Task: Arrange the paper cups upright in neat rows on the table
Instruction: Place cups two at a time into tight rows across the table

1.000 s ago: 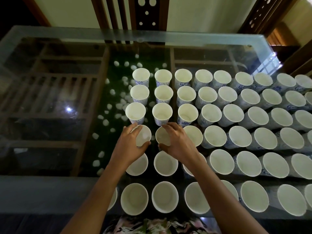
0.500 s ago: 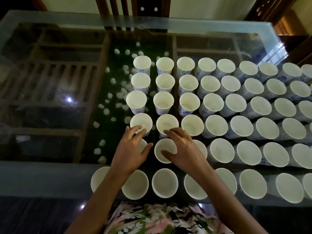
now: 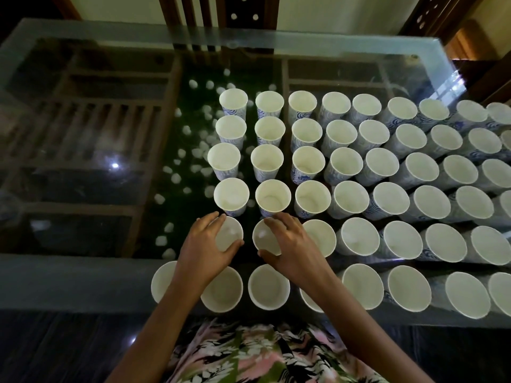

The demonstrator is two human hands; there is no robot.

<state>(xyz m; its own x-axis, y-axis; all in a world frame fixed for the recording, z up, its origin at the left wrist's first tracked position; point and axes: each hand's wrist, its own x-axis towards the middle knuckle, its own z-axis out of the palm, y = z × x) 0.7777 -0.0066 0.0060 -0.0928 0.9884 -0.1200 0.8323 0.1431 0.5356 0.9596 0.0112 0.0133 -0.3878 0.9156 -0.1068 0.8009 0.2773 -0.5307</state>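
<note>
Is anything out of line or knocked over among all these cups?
No cup is tipped or spilled. One cup in the nearest row juts out left past the leftmost column, partly behind the left arm; no row behind it has a cup there.

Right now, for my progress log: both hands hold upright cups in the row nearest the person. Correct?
Not quite. In the head view, the left hand and right hand hold upright cups in the second row from the person, not the nearest row.
</note>
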